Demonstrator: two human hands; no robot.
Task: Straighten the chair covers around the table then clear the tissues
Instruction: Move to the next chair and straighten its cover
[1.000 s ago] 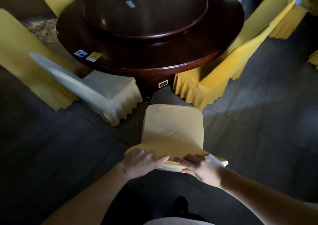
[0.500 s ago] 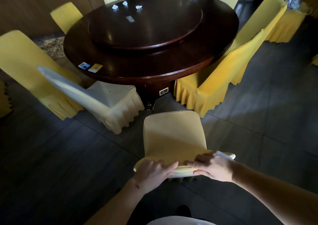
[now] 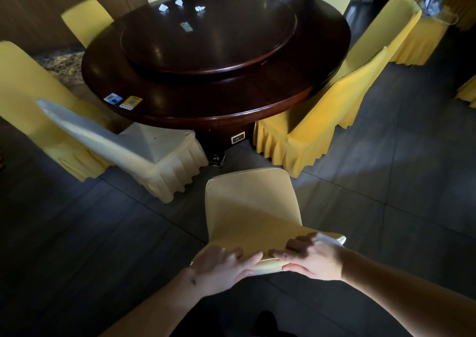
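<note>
both hands [image 3: 224,267] [image 3: 313,258] clutching top edge of yellow chair cover [image 3: 253,213] (crumpled tissues [image 3: 178,1] across the counter [image 3: 206,104]).

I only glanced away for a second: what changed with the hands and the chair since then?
Little. Both the left hand and right hand keep their grip on the top of the chair back; the right hand has slid slightly outward. The view tipped up, showing more of the table. The tissues lie untouched.
</note>
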